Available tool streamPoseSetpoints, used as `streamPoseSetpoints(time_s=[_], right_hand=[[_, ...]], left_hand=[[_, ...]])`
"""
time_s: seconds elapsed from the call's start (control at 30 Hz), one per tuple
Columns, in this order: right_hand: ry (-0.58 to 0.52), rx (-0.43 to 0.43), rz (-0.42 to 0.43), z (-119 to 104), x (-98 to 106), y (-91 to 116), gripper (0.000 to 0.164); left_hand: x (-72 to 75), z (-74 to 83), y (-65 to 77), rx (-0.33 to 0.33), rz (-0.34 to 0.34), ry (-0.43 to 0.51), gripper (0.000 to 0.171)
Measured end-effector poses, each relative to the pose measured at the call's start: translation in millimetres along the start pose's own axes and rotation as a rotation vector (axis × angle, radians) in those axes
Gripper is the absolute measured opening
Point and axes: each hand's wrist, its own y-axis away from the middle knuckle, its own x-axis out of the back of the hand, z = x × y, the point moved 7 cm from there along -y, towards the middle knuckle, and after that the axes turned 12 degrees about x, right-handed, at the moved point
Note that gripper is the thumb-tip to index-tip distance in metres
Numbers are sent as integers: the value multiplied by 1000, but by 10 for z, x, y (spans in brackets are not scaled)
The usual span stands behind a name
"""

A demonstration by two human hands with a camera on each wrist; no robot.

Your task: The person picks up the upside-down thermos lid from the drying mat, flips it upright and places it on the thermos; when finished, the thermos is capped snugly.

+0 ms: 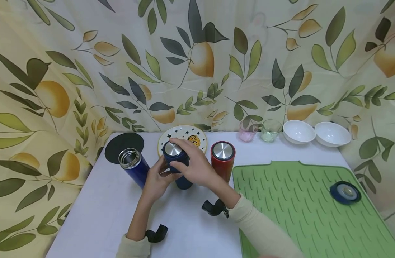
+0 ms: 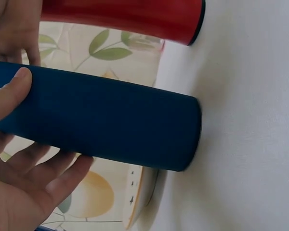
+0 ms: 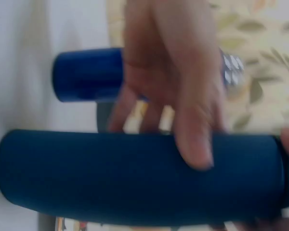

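Note:
My left hand point(image 1: 157, 181) grips the body of a dark blue thermos bottle point(image 2: 101, 115), thumb on one side and fingers on the other. At its top, my right hand point(image 1: 197, 163) holds the lid point(image 1: 173, 149), which has a silver disc, between thumb and fingers. The bottle stands upright, its base at the white tabletop. To the left is a shiny blue bottle point(image 1: 135, 172) without a lid, its steel mouth showing. A red bottle point(image 1: 222, 163) with its lid on stands to the right of my right hand.
A loose dark blue lid point(image 1: 346, 192) lies on the green mat point(image 1: 281, 200) at right. Along the back are a black round mat point(image 1: 120, 145), a starred plate point(image 1: 165, 138), a pink glass point(image 1: 248, 132), a green glass point(image 1: 271, 132) and two white bowls point(image 1: 299, 132).

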Motion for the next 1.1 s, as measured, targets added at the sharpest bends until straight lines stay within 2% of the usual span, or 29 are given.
streamPoseSetpoints(time_s=[0.17,0.27,0.33,0.43,0.5,0.63,0.73,0.8,0.9,1.1], right_hand=[[354,54,169,-148,-27,25,65],[421,52,206,-171,-40,42,68],[402,45,199,-159,-44,40,68],[312,14,154,-115,-44,40,65],[204,-25,108,-68,-26,42,61],[-92,-72,-8,32,22,20,60],[-215,-70,-72,78,31,1,59],[-211,-56,-86,85,20,-3,56],[-134,-26,-40,56,19,4,57],[129,48,178,-59,34,50,60]], left_hand=[[13,13,-4,-18,26,-3,67],[19,1,-3,-11,29,-8,66],[20,-20,-4,-4,24,0,67],[0,-63,-7,6,2,18,70],[-24,-82,-18,0,-15,23,71],[-61,-93,-44,-7,-32,14,72],[-65,-95,-48,3,-35,13,70],[-63,-94,-40,-3,-40,13,70],[-58,-70,-32,-45,-41,16,70],[-76,-17,-27,-143,-19,17,71]])
